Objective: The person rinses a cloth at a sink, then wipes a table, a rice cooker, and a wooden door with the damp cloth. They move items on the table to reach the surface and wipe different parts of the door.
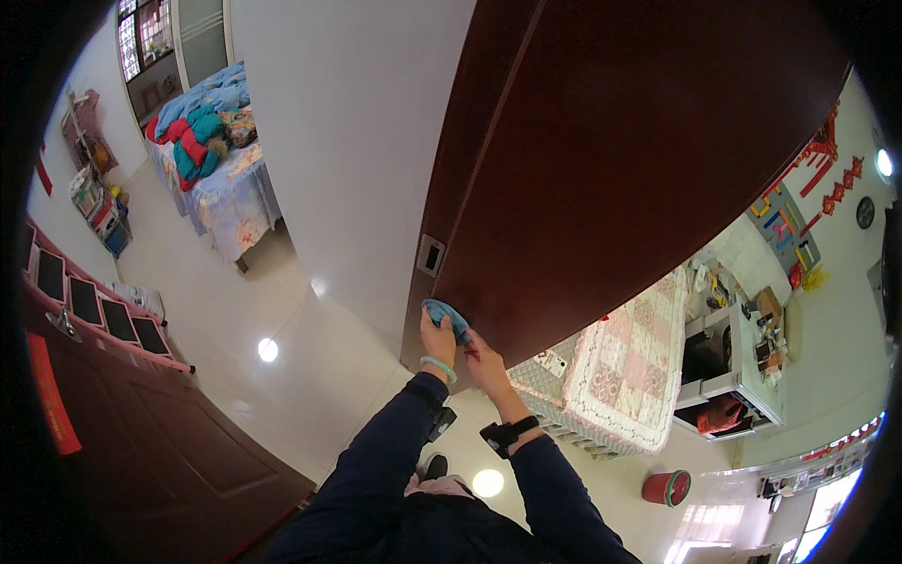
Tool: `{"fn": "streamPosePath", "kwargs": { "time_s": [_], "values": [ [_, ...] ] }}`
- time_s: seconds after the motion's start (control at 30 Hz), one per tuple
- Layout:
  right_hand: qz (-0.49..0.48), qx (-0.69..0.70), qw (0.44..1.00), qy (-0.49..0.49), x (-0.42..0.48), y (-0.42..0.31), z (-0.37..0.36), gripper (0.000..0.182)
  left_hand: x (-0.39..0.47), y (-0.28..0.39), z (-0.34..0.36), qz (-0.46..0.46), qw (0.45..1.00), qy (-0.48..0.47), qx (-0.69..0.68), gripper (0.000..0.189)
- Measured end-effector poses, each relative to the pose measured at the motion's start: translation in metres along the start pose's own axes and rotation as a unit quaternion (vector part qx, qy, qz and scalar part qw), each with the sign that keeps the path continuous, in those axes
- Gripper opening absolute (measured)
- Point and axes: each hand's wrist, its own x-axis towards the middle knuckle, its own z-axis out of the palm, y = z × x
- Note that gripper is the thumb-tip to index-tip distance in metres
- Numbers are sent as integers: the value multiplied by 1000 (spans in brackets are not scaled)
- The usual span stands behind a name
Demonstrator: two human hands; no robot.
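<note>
A folded blue cloth (pixel 447 319) lies against the dark brown wooden door frame (pixel 479 268), low on its face. My left hand (pixel 438 338) grips the cloth from its left side, with a pale green bangle at the wrist. My right hand (pixel 485 359) touches the cloth's lower right edge with its fingertips; whether it also grips it I cannot tell. Above the cloth a metal strike plate (pixel 430 255) is set in the edge of the wood. Both wrists carry black straps with small devices.
At the left stands a brown door (pixel 176 451) with a metal handle (pixel 63 325) and a pink rack (pixel 106 317). Beds show on both sides: one with a floral sheet (pixel 239 204), one with a patchwork cover (pixel 627 366). A red bin (pixel 657 488) stands lower right.
</note>
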Motion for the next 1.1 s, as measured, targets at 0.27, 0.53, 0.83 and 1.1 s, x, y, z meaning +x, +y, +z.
{"fn": "streamPosePath", "kwargs": {
  "time_s": [0.27, 0.53, 0.83, 1.1],
  "values": [
    [-12, 105, 994, 28, -20, -14, -21, 46, 16, 158, -2, 257, 966, 0, -2, 53],
    [-13, 158, 987, -2, -24, -21, -13, 36, 44, 180, 10, 379, 923, -11, 66, 58],
    [36, 153, 987, -29, -26, -6, -18, 35, 51, 61, -1, 285, 955, -33, 78, 58],
    [34, 105, 993, -51, -21, 1, -19, 32, 67, 69, -34, -28, 965, -168, -199, 50]
  ]
}}
